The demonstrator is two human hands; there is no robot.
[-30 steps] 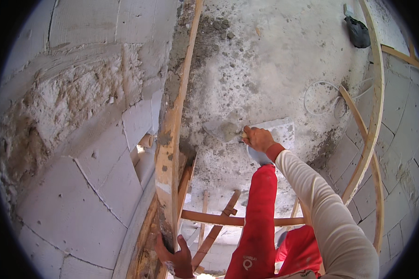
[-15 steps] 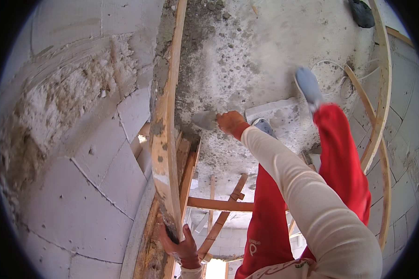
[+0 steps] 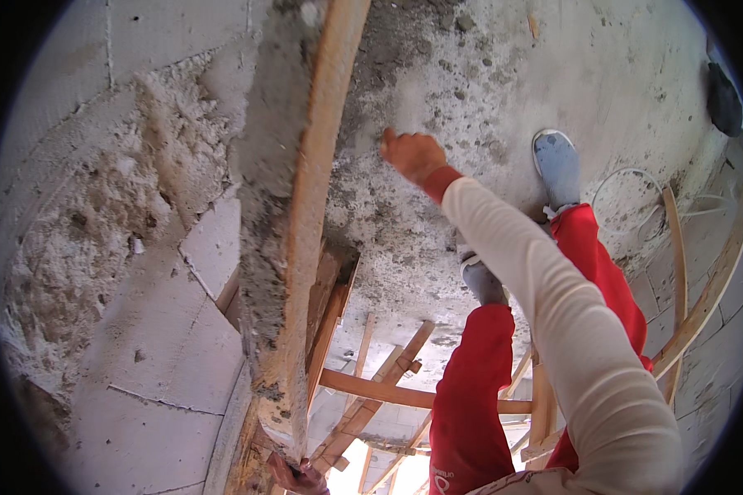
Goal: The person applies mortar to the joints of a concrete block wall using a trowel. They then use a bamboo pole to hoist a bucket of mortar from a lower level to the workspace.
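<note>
My right hand [image 3: 417, 157] is a closed fist above the mortar-spattered floor, right of a long wooden board [image 3: 320, 124]. It grips the trowel seen in the earlier frame; the blade is now smeared against the grey floor. Wet grey mortar [image 3: 276, 140] coats the broad face beside the board's edge. My left hand [image 3: 299, 477] is at the board's near end, its fingers closed round it and partly hidden.
A pale block wall [image 3: 153, 421] with a rough broken patch [image 3: 99, 223] stands on the left. Wooden braces [image 3: 380, 392] cross below. On the right are a white cable [image 3: 627, 173], a leaning plank [image 3: 710, 305] and a black bag-like thing [image 3: 723, 101]. My shoes [image 3: 557, 161] stand on the floor.
My right hand has moved up, away from me, along the board with the trowel. The view has shifted, and my left hand sits lower at the board's end. My feet have shifted.
</note>
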